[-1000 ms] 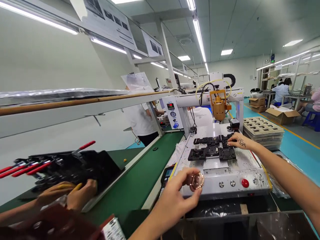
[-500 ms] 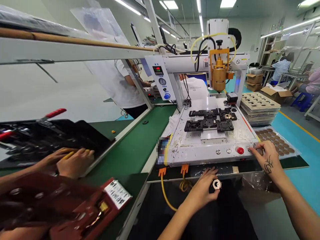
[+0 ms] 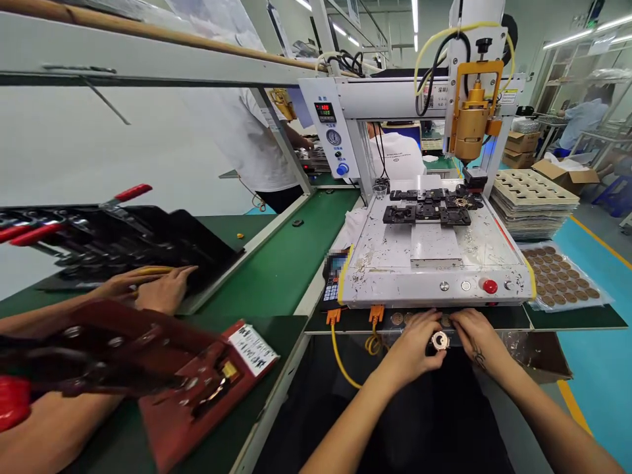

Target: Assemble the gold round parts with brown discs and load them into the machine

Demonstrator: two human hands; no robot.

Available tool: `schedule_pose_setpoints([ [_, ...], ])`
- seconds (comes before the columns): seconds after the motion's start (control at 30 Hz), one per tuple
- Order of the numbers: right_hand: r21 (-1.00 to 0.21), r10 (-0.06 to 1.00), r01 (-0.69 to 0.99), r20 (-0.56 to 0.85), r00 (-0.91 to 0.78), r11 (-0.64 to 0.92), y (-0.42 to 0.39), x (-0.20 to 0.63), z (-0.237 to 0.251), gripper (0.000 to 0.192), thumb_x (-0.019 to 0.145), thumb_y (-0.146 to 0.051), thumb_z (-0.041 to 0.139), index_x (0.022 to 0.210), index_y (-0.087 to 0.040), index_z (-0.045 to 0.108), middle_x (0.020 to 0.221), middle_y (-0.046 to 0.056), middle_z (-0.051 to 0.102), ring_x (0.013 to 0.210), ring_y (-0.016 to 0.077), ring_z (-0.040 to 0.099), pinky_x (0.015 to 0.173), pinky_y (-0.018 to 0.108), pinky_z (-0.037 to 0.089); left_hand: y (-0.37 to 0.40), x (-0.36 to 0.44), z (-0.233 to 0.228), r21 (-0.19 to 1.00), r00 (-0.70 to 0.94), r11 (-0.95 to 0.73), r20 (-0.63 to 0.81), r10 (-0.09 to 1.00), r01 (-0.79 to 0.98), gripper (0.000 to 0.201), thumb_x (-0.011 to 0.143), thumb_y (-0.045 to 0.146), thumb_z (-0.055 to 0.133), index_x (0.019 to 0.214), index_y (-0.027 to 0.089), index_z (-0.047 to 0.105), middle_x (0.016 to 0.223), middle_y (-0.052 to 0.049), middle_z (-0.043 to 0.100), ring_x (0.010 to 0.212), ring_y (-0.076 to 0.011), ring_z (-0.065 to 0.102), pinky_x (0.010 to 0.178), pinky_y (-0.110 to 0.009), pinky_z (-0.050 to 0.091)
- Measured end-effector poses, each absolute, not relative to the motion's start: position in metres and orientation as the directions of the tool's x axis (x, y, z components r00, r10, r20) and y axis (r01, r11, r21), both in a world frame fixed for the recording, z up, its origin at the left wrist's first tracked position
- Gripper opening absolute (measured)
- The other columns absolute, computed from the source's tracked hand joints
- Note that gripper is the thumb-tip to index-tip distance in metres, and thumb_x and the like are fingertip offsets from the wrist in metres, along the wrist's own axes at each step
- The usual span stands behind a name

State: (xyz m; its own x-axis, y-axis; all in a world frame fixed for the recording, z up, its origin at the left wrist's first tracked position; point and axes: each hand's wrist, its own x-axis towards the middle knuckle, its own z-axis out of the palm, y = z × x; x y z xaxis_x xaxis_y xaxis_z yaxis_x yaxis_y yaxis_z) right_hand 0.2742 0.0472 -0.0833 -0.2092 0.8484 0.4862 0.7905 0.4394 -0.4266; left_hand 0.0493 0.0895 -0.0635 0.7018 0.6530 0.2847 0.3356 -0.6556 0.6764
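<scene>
Our left hand pinches a small round metal part by its rim; our right hand closes on its other side, fingers curled narrow. It looks light, rigid and smooth, so we judge the edge the safest hold. Just beyond our knuckles sits the white machine, its red button nearest.

1. Pretty bright overall, light comes from the ceiling tube lights.
2. Shadows are soft, with a bit of glare on the white machine deck.
3. Wide-angle warping at the edges, and the red fixture at bottom left is blurry.
</scene>
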Motion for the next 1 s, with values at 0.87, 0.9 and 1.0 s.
schedule_pose_setpoints([
  [0.87, -0.200, 0.644, 0.731, 0.656, -0.394, 0.652, -0.004, 0.280, -0.126, 0.027, 0.104, -0.007, 0.054, 0.119, -0.020, 0.072, 0.096, 0.011, 0.080, 0.079, 0.0238, 0.074, 0.069, 0.039, 0.060, 0.083, 0.045, -0.076, 0.783, 0.727, -0.545, 0.183, 0.662, 0.299, 0.038, 0.077, 0.012, 0.077, 0.111, 0.022, 0.065, 0.152, -0.013, 0.064, 0.150, -0.0312, 0.052, 0.133, -0.052, 0.031],
  [0.9, -0.213, 0.656, 0.737, 0.651, -0.382, 0.641, -0.010, 0.277, -0.123, 0.025, 0.103, -0.007, 0.056, 0.117, -0.021, 0.071, 0.095, 0.010, 0.079, 0.080, 0.0238, 0.074, 0.069, 0.039, 0.060, 0.084, 0.047, -0.078, 0.774, 0.714, -0.552, 0.195, 0.673, 0.310, 0.038, 0.077, 0.011, 0.076, 0.111, 0.022, 0.065, 0.153, -0.013, 0.064, 0.151, -0.0317, 0.050, 0.133, -0.052, 0.030],
  [1.0, -0.290, 0.710, 0.768, 0.643, -0.285, 0.571, -0.018, 0.269, -0.115, 0.021, 0.101, -0.009, 0.058, 0.114, -0.023, 0.067, 0.110, 0.012, 0.079, 0.100, 0.0283, 0.077, 0.084, 0.046, 0.065, 0.091, 0.056, -0.079, 0.753, 0.653, -0.569, 0.253, 0.714, 0.331, 0.038, 0.077, 0.010, 0.073, 0.111, 0.022, 0.063, 0.152, -0.013, 0.064, 0.149, -0.0322, 0.053, 0.130, -0.052, 0.035],
])
